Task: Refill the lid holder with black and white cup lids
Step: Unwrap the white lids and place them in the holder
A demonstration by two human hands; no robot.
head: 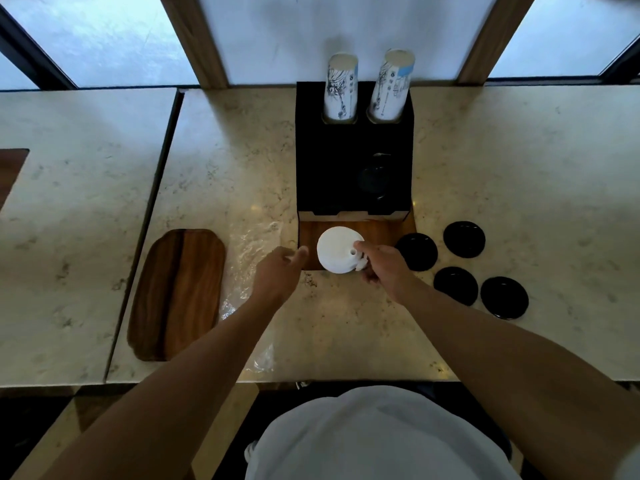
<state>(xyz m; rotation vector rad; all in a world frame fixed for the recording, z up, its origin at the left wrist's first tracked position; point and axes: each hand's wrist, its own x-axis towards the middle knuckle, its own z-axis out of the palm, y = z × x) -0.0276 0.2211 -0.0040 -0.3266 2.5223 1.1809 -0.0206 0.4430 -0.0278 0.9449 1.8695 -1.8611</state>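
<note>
Hands | right hand (382, 263) grips white lid (337, 249) | left hand (280, 273) loosely curled, empty

A pale marble-patterned table (519, 161) runs along frosted windows (104, 36) split by wooden frame posts (194, 39). Soft daylight comes through the glass and glints off the stone. A seam (162, 168) divides the table into slabs; below its front edge lies dark floor (27, 427).

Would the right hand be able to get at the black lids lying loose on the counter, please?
Probably yes, once free: the four black lids lie uncovered on the counter just beside the right hand, nothing between them. That hand currently holds the white lid.
</note>
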